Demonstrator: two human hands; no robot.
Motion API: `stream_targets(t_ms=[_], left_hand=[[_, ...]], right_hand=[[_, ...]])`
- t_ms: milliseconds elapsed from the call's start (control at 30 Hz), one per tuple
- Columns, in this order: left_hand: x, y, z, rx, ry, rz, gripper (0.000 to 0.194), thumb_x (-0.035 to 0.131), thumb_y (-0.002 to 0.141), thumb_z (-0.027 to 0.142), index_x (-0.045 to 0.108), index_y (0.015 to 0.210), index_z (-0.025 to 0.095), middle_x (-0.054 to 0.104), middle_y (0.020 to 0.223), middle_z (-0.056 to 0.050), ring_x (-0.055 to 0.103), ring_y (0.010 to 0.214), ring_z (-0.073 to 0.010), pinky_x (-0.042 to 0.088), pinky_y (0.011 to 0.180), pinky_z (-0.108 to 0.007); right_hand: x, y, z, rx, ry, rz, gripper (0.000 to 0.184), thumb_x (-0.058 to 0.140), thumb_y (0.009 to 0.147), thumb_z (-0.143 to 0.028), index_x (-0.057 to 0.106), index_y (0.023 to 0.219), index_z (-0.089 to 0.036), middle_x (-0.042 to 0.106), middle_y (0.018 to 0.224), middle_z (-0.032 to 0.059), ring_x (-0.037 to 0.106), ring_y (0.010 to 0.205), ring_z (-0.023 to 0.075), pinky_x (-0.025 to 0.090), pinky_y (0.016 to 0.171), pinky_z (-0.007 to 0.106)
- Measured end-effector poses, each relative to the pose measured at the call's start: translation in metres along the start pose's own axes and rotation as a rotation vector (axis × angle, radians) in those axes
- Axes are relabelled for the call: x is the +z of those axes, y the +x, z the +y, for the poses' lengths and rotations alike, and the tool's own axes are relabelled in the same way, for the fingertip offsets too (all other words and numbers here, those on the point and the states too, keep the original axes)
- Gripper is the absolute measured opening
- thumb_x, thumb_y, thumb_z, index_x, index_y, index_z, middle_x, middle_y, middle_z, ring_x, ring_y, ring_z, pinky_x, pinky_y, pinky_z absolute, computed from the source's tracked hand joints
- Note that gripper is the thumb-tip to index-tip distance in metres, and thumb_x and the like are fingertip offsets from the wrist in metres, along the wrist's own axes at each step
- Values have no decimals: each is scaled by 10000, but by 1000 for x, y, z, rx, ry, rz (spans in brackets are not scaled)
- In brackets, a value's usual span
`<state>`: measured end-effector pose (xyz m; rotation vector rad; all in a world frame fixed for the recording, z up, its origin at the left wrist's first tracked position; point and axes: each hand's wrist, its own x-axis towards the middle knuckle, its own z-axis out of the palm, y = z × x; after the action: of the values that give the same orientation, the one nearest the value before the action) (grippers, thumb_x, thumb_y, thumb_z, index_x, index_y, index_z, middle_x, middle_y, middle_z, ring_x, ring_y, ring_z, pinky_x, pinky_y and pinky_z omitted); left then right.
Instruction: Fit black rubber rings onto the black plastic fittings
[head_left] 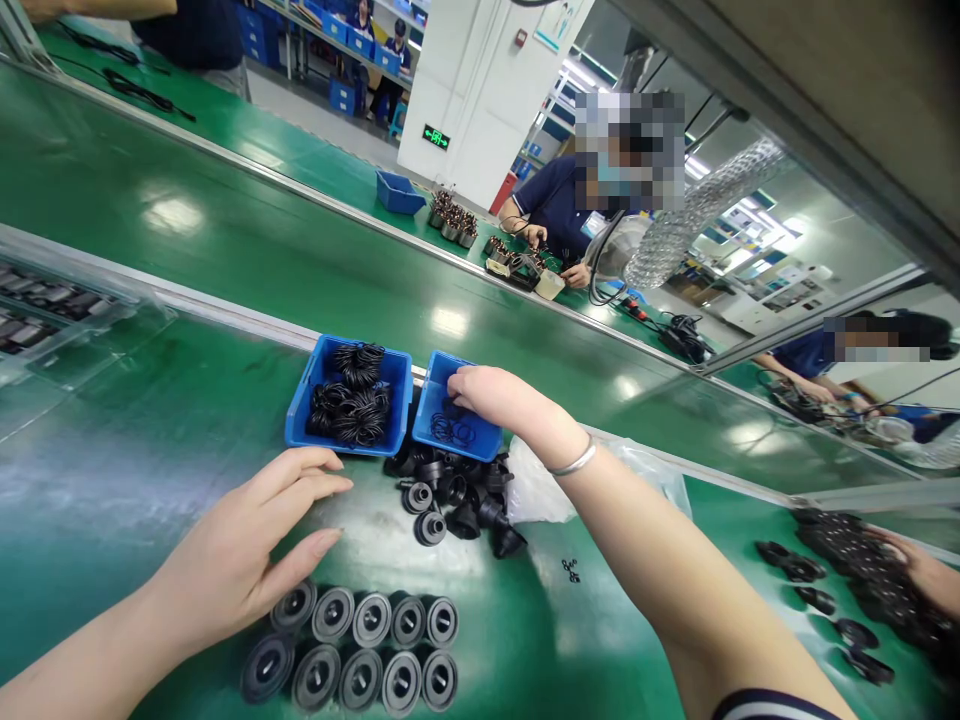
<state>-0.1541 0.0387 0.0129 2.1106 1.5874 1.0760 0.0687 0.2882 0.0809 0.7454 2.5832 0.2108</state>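
Your left hand lies nearest, open with the fingers spread, holding nothing. Its fingertips rest just above the green conveyor belt, beside ten black round fittings stood in two rows of five along the near side of the belt.

Your right hand is over the smaller blue bin, fingers curled down at its rim above the thin black O-rings inside. You cannot tell from this view whether those fingers have hold of a ring. A silver bangle sits on that wrist.

A loose heap of black rubber caps lies between your hands, touching the bin's near edge. A clear plastic bag lies under your right forearm, with a few tiny black rings on the belt just beyond it.

The larger blue bin stands directly left of the smaller one, holding bundled black rings. At the right edge of the belt, a co-worker's hand rests by a mass of black parts.

Across the metal belt rail, a second green belt carries copper-wound parts, worked by a person in a navy shirt.
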Motion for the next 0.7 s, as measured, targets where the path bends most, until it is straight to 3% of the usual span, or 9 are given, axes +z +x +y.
stream_targets(t_ms=[167,400,700], left_hand=[[0,0,0,-11,0,-1,283,491,960,339,595,1216,277,542,1322,-65,597,1137,-221,497,867,-292],[-1,0,1,-23,0,-9,284,496,956,351,618,1199,268,558,1325,-73,615,1128,-224,516,837,-282],[-2,0,0,-48,9,-33,291,484,965,363,629,1188,242,564,1326,-99,630,1107,-233,529,853,-305]], right_hand=[[2,0,-1,11,31,-16,177,586,950,-234,693,1052,-137,706,1094,123,683,997,237,504,826,282],[0,1,-10,47,54,-66,177,568,905,-131,700,1021,-111,705,1113,159,688,975,245,505,804,287],[-2,-2,-14,103,143,-101,234,625,858,-186,682,1083,-157,737,1056,109,701,950,222,485,725,252]])
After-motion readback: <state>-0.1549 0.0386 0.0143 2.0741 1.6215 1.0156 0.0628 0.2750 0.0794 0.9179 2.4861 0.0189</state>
